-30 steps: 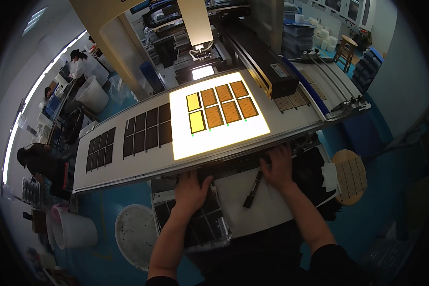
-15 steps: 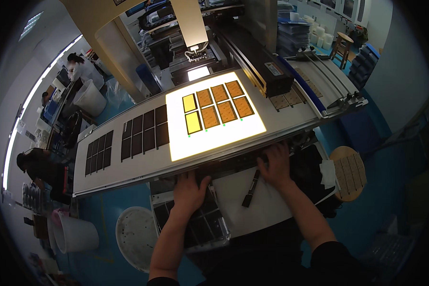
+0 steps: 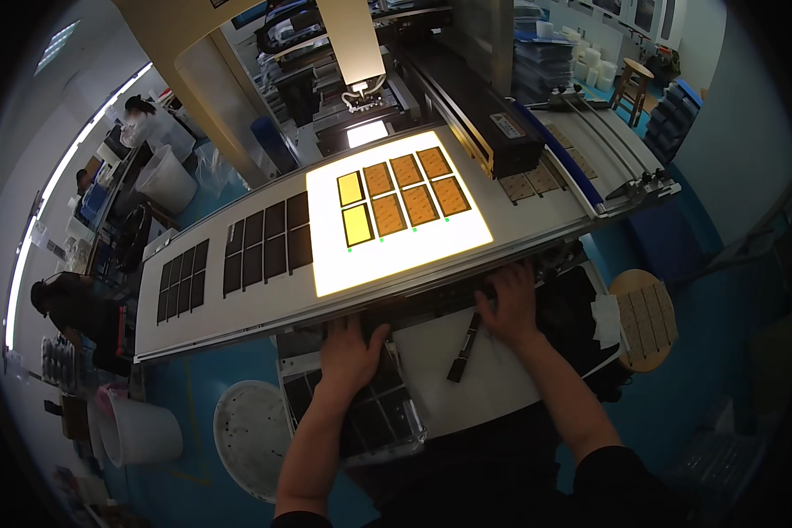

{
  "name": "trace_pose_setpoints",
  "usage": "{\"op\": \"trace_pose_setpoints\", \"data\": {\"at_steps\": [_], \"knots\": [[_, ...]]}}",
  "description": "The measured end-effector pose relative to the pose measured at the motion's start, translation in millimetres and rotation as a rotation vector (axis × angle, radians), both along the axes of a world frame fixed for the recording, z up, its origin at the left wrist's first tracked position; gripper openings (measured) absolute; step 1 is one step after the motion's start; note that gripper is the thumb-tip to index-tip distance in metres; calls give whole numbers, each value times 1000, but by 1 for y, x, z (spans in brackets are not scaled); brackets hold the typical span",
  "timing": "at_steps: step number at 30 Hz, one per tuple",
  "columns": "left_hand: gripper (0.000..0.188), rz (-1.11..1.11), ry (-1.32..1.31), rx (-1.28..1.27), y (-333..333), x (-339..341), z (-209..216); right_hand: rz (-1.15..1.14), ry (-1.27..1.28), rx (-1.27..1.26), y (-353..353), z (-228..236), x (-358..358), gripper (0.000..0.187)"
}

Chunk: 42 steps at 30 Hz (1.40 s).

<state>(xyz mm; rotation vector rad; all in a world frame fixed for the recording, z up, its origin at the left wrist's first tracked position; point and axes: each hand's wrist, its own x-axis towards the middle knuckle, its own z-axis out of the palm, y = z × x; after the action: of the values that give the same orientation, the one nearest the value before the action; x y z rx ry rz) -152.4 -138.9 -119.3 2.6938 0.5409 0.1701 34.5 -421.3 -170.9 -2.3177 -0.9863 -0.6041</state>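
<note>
"Where do we have our hands?"

"Both at the near edge of the bench [image 3: 229, 312]: our left hand [image 3: 349, 356] over a dark stack [image 3: 402, 414], our right hand [image 3: 510, 308] just beside the upper end of a marker [image 3: 464, 355]."

"Are we gripping anything?"

"Nothing we can see; our fingers are loosely spread, thumbs apart, some tips dim against that edge."

"And the marker?"

"It lies slantwise on a white board [image 3: 502, 383], below the bench's near edge, between our hands."

"What's on the bench?"

"A lit patch [image 3: 334, 277] with two yellow panels [image 3: 357, 227] and six orange panels [image 3: 420, 204]; dark panels [image 3: 254, 233] lie toward the left end."
</note>
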Motion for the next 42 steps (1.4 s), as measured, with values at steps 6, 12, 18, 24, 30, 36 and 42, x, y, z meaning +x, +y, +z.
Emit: {"op": "trace_pose_setpoints", "data": {"at_steps": [6, 12, 18, 24, 30, 36, 42], "knots": [[80, -13, -42, 44, 1, 0, -2, 4, 3, -9, 0, 0, 0, 33], [81, -14, -38, 46, 1, 0, -2, 7, 0, -12, 0, 0, 0, 33], [75, 10, 0, 13, 0, 0, -1, 14, 1, 7, 1, 1, 0, 36], [73, 15, 4, 15, 0, 0, -2, 15, -11, 11, 0, -1, 1, 36], [73, 9, -12, 15, 0, 0, -2, 26, 7, 9, -1, -3, 1, 35], [74, 13, 12, 12, 1, 0, -2, 27, 25, -153, 2, -4, 0, 65], [80, -28, -72, 58, 2, 0, -4, 31, 78, -205, 3, -1, 0, 77]]}}
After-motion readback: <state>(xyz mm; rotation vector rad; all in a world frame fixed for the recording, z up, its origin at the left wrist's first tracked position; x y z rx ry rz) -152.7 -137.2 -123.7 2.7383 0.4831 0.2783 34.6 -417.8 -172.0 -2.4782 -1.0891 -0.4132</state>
